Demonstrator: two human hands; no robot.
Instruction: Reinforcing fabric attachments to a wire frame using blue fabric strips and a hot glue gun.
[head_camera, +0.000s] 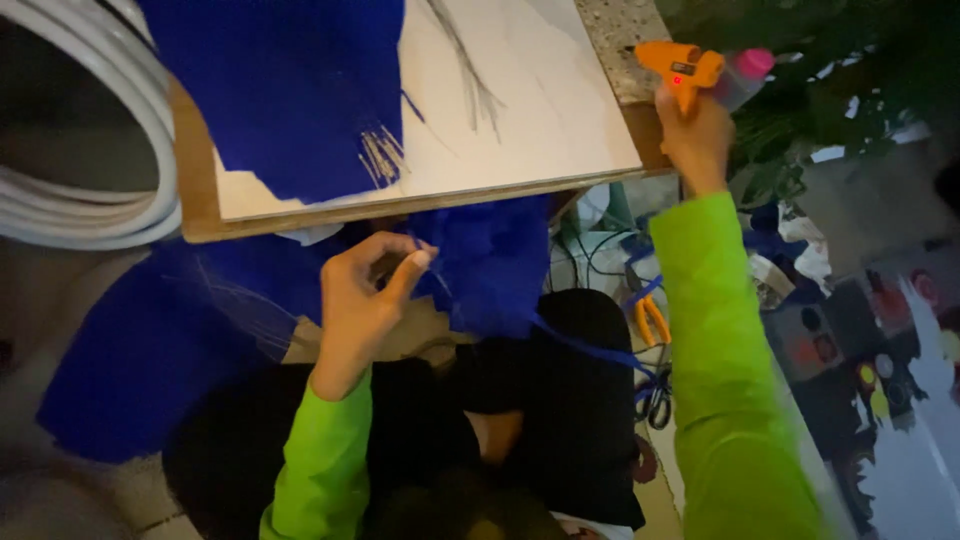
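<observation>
Left hand: the left hand (362, 300), in a bright green sleeve, sits near the centre of the view, just below the near edge of the board; its grip is narrow, thumb and forefinger pinched on the edge of the blue fabric (290, 90).
Right hand: the right hand (695, 135) is raised at the far right, past the right corner of the board; its grip is wrapped around the handle of the orange glue gun (680, 65), whose nozzle points left.
Blue fabric: it covers the far-left part of the board, drops over the near edge and spreads to the near left over the person's lap; frayed threads show at its edge on the board.
Board: a pale wooden board (530, 110) with dark pencil lines lies tilted on the speckled counter (615, 30).
Scissors: orange-handled scissors (652, 320) lie on the floor to the right of the lap, with a black-handled pair (657, 405) nearer.
Hose: a white coiled hose (110, 130) lies at the far left.
</observation>
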